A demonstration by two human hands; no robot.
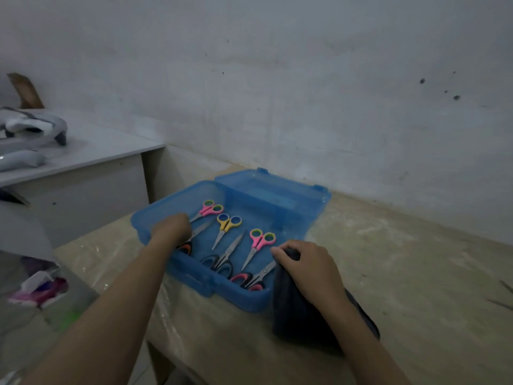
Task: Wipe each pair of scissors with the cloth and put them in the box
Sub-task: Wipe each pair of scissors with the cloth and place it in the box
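So the blue plastic box [194, 279] sits open on the plastic-covered table [402, 273], lid [277, 198] folded back toward the wall, and six pairs of scissors are lying inside it. Far row: a pink pair [208, 210], a yellow pair [227, 226], another pink pair [259, 243]. Near row: an orange-and-black pair [185, 247] mostly hidden under the left hand, a black pair with blue inside the loops [222, 262], and a black-and-pink pair [251, 279] at the near right corner.

Left hand [172, 229] is reaching into the left end of the box, over the orange-handled pair — fingers point away from the camera, so I can't tell if it's gripping anything. Right hand [308, 269] is curled around a dark cloth [294, 312] (grey-blue, bunched up), pressing it down just beside the box's right edge, touching the rim. Rest of the cloth trails back under the wrist.
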